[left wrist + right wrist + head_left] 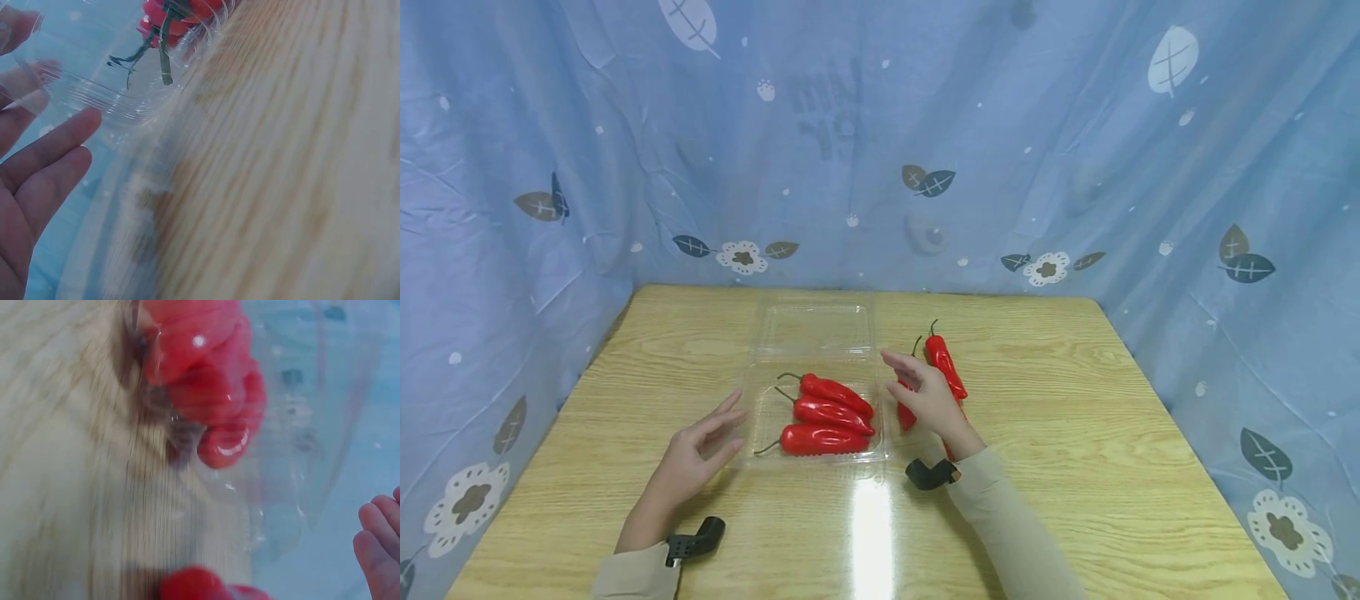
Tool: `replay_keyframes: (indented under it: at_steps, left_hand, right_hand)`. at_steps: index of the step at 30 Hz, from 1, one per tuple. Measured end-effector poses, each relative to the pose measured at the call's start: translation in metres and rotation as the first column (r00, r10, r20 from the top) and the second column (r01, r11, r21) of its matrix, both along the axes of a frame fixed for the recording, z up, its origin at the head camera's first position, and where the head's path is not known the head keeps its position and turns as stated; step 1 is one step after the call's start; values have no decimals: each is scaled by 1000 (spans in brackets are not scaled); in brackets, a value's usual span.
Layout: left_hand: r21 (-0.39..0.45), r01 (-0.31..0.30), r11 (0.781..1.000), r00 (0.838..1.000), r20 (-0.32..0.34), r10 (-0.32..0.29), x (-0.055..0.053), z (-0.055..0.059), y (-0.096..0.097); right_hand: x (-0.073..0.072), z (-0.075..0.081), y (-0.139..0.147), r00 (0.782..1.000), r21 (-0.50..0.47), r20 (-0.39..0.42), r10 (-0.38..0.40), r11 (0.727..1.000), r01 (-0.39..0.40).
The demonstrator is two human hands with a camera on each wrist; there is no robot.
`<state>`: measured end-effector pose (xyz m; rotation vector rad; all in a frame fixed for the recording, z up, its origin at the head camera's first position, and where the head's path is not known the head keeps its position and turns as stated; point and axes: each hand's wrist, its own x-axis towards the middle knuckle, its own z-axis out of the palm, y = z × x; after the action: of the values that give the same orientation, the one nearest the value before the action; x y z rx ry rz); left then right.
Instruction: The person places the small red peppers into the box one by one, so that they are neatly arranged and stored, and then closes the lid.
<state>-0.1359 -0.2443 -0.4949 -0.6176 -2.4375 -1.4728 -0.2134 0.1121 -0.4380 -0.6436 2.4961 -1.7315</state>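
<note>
Three red chili peppers [826, 412] with green stems lie side by side in the base of a clear plastic clamshell box [767, 427], whose lid [816, 329] is folded back away from me. At the box's left side is my left hand [696, 454], fingers extended and holding nothing; in the left wrist view its fingertips are at the box wall. My right hand [928, 400] hovers beside the box's right edge, fingers fairly straight, with nothing in it. More red peppers [946, 367] lie right of the box, partly hidden behind that hand.
A wooden table [1075, 467] carries everything. Blue patterned curtain [850, 150] surrounds its back and sides. Each wrist wears a black camera mount [932, 474]. A bright light reflection shows on the tabletop near the front.
</note>
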Motion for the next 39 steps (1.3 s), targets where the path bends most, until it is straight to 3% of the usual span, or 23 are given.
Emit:
replay_keyframes:
  at_steps: [6,12,24,31,39]
  left_hand:
    - [-12,-10,1000,1000,0,10,-1,0,-1]
    - [-11,-2,1000,1000,9,2,-1,2,1]
    - [-24,0,1000,1000,-9,0,0,4,2]
    - [-13,-1,1000,1000,-8,1,-2,2,2]
    - [-15,-12,1000,999,-31,12,-1,-1,1]
  right_hand:
    - [10,-5,22,999,-51,29,-17,999,18]
    - [27,-6,45,998,-32,5,-62,998,62]
    - [66,-22,84,972,-47,3,-236,971,236]
    - [72,-35,89,946,-28,119,-302,951,307]
    - [72,-48,88,928,60,132,-349,937,344]
